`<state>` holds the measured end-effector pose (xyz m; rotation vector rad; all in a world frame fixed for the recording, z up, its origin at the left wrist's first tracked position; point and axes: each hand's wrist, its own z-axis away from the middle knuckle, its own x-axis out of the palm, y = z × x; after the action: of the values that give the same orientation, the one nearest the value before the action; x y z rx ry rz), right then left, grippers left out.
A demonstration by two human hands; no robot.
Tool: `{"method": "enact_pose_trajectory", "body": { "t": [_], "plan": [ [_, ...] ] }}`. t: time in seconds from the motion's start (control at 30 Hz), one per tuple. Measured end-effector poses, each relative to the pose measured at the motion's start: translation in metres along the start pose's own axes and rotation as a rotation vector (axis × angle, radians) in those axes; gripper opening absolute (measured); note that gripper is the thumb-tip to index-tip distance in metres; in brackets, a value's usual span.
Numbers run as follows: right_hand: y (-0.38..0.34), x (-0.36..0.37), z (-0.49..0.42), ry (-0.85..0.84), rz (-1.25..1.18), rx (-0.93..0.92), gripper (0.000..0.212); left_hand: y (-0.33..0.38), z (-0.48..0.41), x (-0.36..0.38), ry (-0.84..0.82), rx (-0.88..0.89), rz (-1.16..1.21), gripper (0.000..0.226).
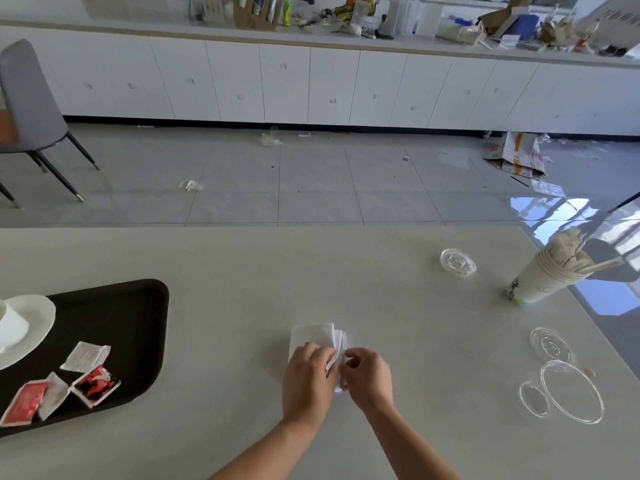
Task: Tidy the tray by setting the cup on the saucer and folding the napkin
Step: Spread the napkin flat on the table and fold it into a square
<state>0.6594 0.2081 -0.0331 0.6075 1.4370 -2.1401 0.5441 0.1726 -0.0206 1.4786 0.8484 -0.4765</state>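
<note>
White paper napkin (313, 336) on pale table (242, 258), right of black plastic tray (138, 306). Left hand (306, 379) and right hand (369, 375) fingers pinched on its layered right edge. White cup (12, 327) sits on white saucer (34, 317), tray's far left.

Floor (311, 181): grey tiles, glossy, scattered with paper scraps and a torn cardboard box (517, 155) | Far wall: row of white cabinets (311, 88) under a cluttered counter (346, 36) | Left: grey chair (27, 98) on dark legs | Right: window light reflected on the tiles.
</note>
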Motion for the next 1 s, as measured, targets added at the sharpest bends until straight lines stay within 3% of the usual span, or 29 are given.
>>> {"method": "enact_pose_trajectory", "body": {
  "t": [0.07, 0.23, 0.3, 0.4, 0.47, 0.53, 0.6, 0.7, 0.87, 1.0],
  "plan": [
    [0.002, -0.001, -0.002, -0.023, -0.037, 0.017, 0.008, -0.001, 0.003, 0.010, -0.018, -0.002, 0.018, 0.008],
    [0.004, -0.003, -0.006, -0.044, -0.090, 0.029, 0.015, -0.008, 0.013, 0.024, -0.025, 0.144, -0.046, 0.004],
    [0.006, -0.005, -0.010, -0.035, -0.071, 0.052, 0.016, -0.013, 0.022, 0.024, -0.065, 0.289, -0.134, 0.020],
    [0.007, -0.007, -0.013, -0.021, -0.083, 0.051, 0.017, -0.027, 0.042, 0.026, -0.188, 0.418, -0.355, 0.067],
    [0.004, -0.011, -0.019, -0.018, 0.160, -0.095, 0.042, -0.036, 0.051, 0.028, -0.247, 0.452, -0.452, 0.088],
    [0.000, -0.012, -0.027, -0.044, 0.396, -0.281, 0.049, -0.041, 0.052, 0.026, -0.272, 0.489, -0.478, 0.094],
    [-0.003, -0.010, -0.036, -0.074, 0.524, -0.426, 0.039, -0.045, 0.048, 0.020, -0.279, 0.524, -0.472, 0.092],
    [-0.003, -0.011, -0.045, -0.129, 0.594, -0.471, 0.020, -0.055, 0.044, 0.011, -0.271, 0.613, -0.459, 0.079],
    [0.000, -0.009, -0.032, -0.097, 0.441, -0.230, 0.020, -0.079, 0.038, -0.007, -0.214, 0.672, -0.395, 0.045],
    [0.000, 0.004, -0.014, -0.073, 0.426, -0.125, 0.026, -0.080, 0.043, -0.018, -0.135, 0.461, -0.412, 0.018]
  ]
}}
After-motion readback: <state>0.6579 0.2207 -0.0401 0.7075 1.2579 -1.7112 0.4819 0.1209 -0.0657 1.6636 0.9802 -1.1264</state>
